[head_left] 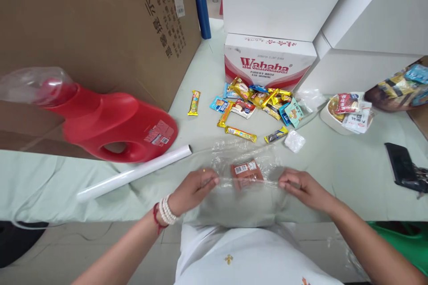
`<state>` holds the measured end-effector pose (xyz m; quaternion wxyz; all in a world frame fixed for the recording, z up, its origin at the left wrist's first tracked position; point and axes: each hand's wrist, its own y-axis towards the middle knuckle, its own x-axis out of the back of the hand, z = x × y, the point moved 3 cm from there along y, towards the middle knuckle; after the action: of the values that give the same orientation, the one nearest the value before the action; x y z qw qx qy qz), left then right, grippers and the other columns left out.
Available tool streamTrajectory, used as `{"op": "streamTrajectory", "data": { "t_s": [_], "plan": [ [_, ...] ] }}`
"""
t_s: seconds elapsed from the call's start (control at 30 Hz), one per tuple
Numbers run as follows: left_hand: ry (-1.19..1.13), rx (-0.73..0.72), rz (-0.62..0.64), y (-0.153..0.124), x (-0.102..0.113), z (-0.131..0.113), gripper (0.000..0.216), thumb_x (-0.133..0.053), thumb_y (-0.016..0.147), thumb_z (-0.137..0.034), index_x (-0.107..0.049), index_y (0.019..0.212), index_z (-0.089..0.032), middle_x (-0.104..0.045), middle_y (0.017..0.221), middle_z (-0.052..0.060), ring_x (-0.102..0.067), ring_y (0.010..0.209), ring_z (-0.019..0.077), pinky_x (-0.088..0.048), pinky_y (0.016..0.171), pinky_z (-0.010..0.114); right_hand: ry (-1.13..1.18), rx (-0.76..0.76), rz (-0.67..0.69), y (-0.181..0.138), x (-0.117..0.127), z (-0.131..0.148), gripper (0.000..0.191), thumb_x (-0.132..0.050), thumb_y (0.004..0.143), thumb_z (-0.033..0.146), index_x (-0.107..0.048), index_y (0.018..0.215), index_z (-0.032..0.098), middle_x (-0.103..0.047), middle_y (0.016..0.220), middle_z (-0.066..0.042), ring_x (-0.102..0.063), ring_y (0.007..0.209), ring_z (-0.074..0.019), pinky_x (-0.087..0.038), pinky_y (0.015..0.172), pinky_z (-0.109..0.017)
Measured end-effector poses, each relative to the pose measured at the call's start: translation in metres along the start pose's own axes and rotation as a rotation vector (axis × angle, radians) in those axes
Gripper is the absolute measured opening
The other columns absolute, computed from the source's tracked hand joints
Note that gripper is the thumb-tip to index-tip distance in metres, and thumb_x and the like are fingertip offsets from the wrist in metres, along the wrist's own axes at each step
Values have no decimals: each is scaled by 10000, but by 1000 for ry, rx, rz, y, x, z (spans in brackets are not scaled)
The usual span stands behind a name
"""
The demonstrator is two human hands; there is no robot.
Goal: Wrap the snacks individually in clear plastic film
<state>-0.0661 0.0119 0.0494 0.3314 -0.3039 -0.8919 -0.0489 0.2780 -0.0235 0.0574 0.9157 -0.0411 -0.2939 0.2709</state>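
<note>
A sheet of clear plastic film (234, 205) is stretched between my two hands near the table's front edge. My left hand (199, 189) pinches its left side, and my right hand (302, 187) pinches the right side. A reddish-brown snack packet (246, 173) with a white label lies between the hands, with film around it. Whether the film is a loose sheet or a bag, I cannot tell. Just beyond lie a yellow snack bar (240, 134), a dark-and-yellow snack bar (276, 135) and a white wrapped piece (294, 141).
Several wrapped snacks (257, 98) are heaped before a Wahaba-style water carton (267, 64). On the left lie a red jug (120, 127) and a white roll (133, 173) beside a large cardboard box (100, 31). A white bowl (337, 120) of packets and a phone (399, 162) are on the right.
</note>
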Motion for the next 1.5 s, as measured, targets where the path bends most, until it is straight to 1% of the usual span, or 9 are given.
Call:
{"op": "streamTrajectory", "data": {
  "t_s": [0.2, 0.43, 0.57, 0.7, 0.9, 1.07, 1.2, 1.33, 1.5],
  "plan": [
    [301, 137, -374, 46, 1, 27, 238, -580, 902, -354, -698, 1002, -173, -653, 967, 101, -617, 923, 266, -529, 866, 432, -444, -151, -189, 43, 22, -11, 303, -467, 1019, 383, -706, 1007, 197, -686, 900, -85, -601, 851, -247, -461, 715, -332],
    [535, 100, -874, -1, 13, -19, 274, -499, 966, -225, -707, 1141, -194, -588, 992, 111, -562, 992, 282, -447, 927, 471, -744, 67, -352, 100, 11, 29, 388, -546, 1012, 384, -626, 1322, 165, -676, 1177, -170, -530, 1085, -344, -445, 925, -442],
    [680, -168, -455, -2, -30, -55, 379, -529, 968, -220, -673, 1297, -342, -648, 906, 70, -569, 881, 237, -397, 836, 424, -756, -119, -224, 134, -1, 22, 432, -666, 931, 303, -623, 1332, 148, -711, 1054, -167, -549, 1070, -363, -435, 884, -434],
    [695, -116, -199, 20, -65, -49, 360, -520, 999, -226, -684, 1292, -354, -696, 982, 94, -573, 928, 254, -367, 795, 419, -580, -53, -114, 132, 4, 25, 266, -558, 960, 162, -738, 1156, 175, -708, 905, -103, -577, 966, -274, -437, 857, -360],
    [607, -58, -184, 23, -75, -28, 312, -545, 985, -211, -736, 1200, -333, -695, 938, 92, -564, 941, 263, -368, 795, 409, -607, 560, 212, 70, -20, 41, 339, -453, 1057, 212, -749, 1210, 274, -655, 899, -77, -492, 853, -213, -380, 782, -349],
    [90, 14, -412, 12, -52, -5, 276, -504, 952, -198, -768, 997, -266, -637, 820, 52, -561, 857, 221, -438, 805, 374, -694, 501, 231, 47, -43, 22, 375, -467, 1065, 202, -643, 1390, 264, -654, 982, -87, -473, 935, -232, -357, 801, -365],
    [-265, 320, -802, 18, -31, 5, 410, -388, 1018, -377, -604, 1322, -207, -641, 1177, 100, -601, 1109, 238, -476, 983, 416, -755, 482, 216, 47, -48, 23, 329, -489, 1055, 205, -690, 1311, 255, -642, 973, -96, -457, 943, -238, -338, 804, -368],
    [-131, 348, -564, 43, -37, -18, 660, -609, 887, -485, -507, 1440, -140, -563, 1412, 195, -558, 1264, 315, -446, 1063, 474, -794, 471, 219, 50, -49, 30, 278, -508, 1051, 220, -744, 1199, 236, -647, 972, -101, -448, 951, -246, -320, 792, -365],
    [-162, 418, -226, 33, -44, -16, 183, -650, 791, -329, -703, 870, -173, -666, 761, 18, -614, 727, 190, -481, 704, 299, -697, 435, 236, 52, -44, 25, 353, -502, 1051, 194, -703, 1318, 306, -657, 1013, -81, -469, 955, -233, -353, 825, -350]
  ]
}}
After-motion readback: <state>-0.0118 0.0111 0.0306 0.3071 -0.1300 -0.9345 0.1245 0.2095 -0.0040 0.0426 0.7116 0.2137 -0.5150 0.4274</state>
